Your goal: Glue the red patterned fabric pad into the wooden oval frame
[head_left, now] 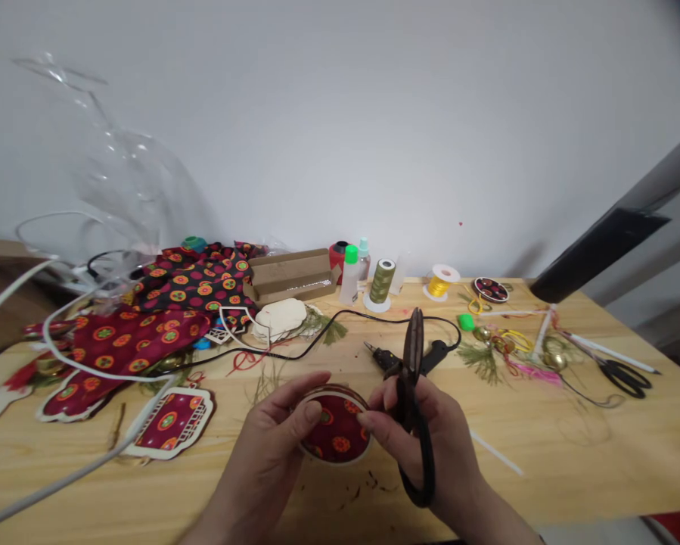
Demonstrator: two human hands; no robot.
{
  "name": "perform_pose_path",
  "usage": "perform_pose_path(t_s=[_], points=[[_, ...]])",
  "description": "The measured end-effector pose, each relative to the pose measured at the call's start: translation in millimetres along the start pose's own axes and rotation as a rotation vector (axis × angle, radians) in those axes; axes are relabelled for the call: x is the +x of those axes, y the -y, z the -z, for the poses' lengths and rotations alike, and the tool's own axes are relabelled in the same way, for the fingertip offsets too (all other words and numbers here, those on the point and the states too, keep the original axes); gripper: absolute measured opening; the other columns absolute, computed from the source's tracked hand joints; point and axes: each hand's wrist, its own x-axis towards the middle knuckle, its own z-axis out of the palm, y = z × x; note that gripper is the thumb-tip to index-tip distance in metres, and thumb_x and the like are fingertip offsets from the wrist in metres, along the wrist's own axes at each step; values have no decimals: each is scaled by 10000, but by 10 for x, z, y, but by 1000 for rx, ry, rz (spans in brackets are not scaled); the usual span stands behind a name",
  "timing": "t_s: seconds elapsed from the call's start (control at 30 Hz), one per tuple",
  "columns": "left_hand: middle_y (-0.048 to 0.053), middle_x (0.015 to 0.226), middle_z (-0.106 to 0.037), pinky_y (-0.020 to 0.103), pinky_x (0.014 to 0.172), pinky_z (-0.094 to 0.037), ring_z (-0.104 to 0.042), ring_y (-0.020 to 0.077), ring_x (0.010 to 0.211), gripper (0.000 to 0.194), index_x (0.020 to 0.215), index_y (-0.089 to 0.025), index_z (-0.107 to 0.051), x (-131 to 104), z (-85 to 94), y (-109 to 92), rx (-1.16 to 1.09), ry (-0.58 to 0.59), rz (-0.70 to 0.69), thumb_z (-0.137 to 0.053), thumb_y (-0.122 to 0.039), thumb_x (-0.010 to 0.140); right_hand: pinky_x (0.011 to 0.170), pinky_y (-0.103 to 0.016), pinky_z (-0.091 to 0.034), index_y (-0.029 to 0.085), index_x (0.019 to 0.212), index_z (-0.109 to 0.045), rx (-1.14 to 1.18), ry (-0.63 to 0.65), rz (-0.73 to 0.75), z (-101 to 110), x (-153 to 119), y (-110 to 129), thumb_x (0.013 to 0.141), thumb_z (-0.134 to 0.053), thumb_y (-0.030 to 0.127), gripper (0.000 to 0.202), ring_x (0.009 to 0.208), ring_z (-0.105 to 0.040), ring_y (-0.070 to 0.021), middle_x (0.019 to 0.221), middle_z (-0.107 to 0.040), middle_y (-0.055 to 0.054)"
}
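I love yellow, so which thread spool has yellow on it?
The low spool farther right, nearest the round patterned piece; the tall spool by the bottles holds olive-green thread.

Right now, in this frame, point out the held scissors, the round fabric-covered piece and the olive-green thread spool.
Held scissors (413,350), head view: on the blades.
Round fabric-covered piece (336,437), head view: on the patterned face.
Olive-green thread spool (381,284), head view: on the wound thread.
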Motion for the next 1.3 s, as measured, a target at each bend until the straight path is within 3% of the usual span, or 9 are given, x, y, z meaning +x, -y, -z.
perform_pose_path(t_s=[0.23,0.47,0.7,0.8,0.97,1.1,1.3], points=[[76,693,-760,222,577,-527,-660,161,602,214,730,-136,-752,-27,-67,-7,67,-13,-42,-825,-244,560,540,-190,-423,202,706,-508,17,15,-12,-30,-17,-19,720,-694,190,187,564,-489,-91,640,-572,49],[59,684,-751,221,578,-524,-654,153,598,203,736,-141,-741,-49,-72,-4,84,-49,-49,-816,-238,574,544,-203,-420,198,692,-536,-30,6,18,-52,-37,-3,712,-687,176,153,563,-497,-101,621,-567,45],[63,677,-750,230,550,-526,-661,166,581,203,751,-135,-734,-39,-66,-37,108,-72,-64,-800,-248,596,485,-217,-396,194,748,-565,-35,59,-115,66,-38,88,652,-750,398,291,535,-466,-117,600,-536,34],[63,681,-753,224,548,-529,-662,158,572,192,755,-135,-736,-45,-49,-49,107,-84,-74,-795,-243,608,467,-220,-373,200,750,-567,-207,100,-24,186,-47,174,592,-765,473,372,555,-461,-133,621,-538,23],[65,759,-768,242,622,-554,-695,181,666,146,790,-148,-742,-50,-39,-60,145,-34,-115,-760,-222,666,489,-223,-358,211,674,-550,-574,218,68,304,-70,272,527,-817,409,363,562,-463,-134,642,-573,27],[84,841,-774,263,669,-566,-711,216,756,121,810,-151,-747,-60,-60,-67,188,40,-120,-719,-222,716,490,-228,-340,210,620,-513,-698,219,128,328,-89,238,557,-789,430,358,572,-479,-140,652,-580,12],[75,792,-779,254,618,-576,-721,216,699,117,758,-167,-752,-79,-108,-75,169,-4,-125,-754,-233,661,480,-226,-312,205,610,-509,-766,231,166,348,-103,160,584,-773,445,358,542,-477,-128,618,-575,19]])
